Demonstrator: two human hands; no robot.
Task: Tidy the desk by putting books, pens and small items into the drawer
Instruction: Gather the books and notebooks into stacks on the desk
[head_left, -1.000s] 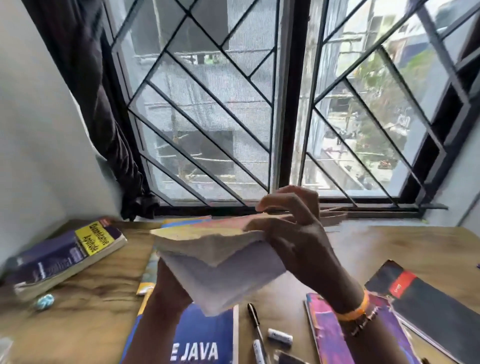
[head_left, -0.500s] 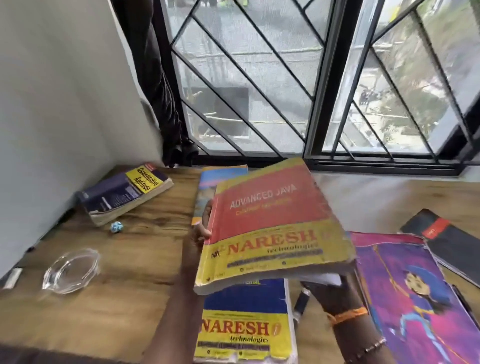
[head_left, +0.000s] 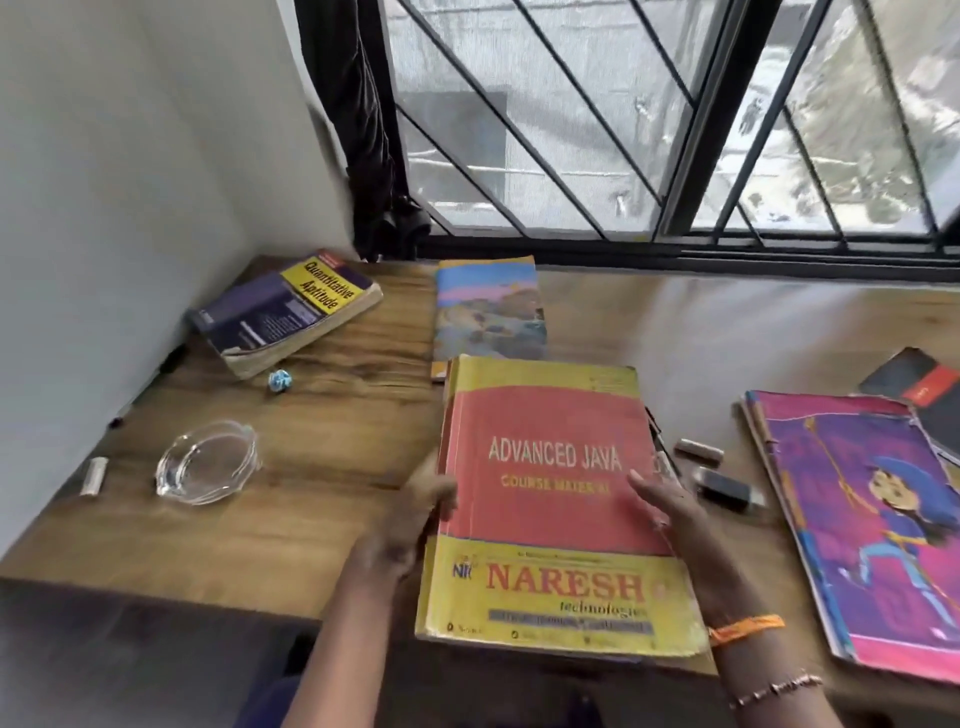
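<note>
A red and yellow Advanced Java book (head_left: 550, 499) lies flat near the front edge of the wooden desk (head_left: 332, 415), its lower corners reaching close to that edge and seemingly stacked on another volume whose edge shows beneath it. The left hand (head_left: 410, 525) grips the book's left edge, thumb curled over the cover and fingers tucked behind; how far they wrap underneath cannot be seen. The right hand (head_left: 670, 514) rests with fingers spread and extended on the cover's right side, pressing flat and not clasping anything. An orange band (head_left: 748, 627) circles that wrist.

Just beyond the book's far edge lies a landscape-cover book (head_left: 488, 312), touching or slightly tucked under it. Toward the far left corner, a Quantitative Aptitude book (head_left: 291, 306) sits tilted by the wall, with a small blue-white object (head_left: 279, 380) just in front of it. A clear glass dish (head_left: 208, 462) stands on open wood left of the hands, and a small pale cylinder (head_left: 94, 475) lies near the desk's left edge. Bare wood separates the dish from the held book.

To the right, pens (head_left: 662, 457) poke out from under the book, with a small capped item (head_left: 698, 449) and a dark one (head_left: 727, 488) just beside. A purple cartoon-cover book (head_left: 872, 519) lies farther right, partly overlapped by a black notebook (head_left: 924, 395) at its far corner.
</note>
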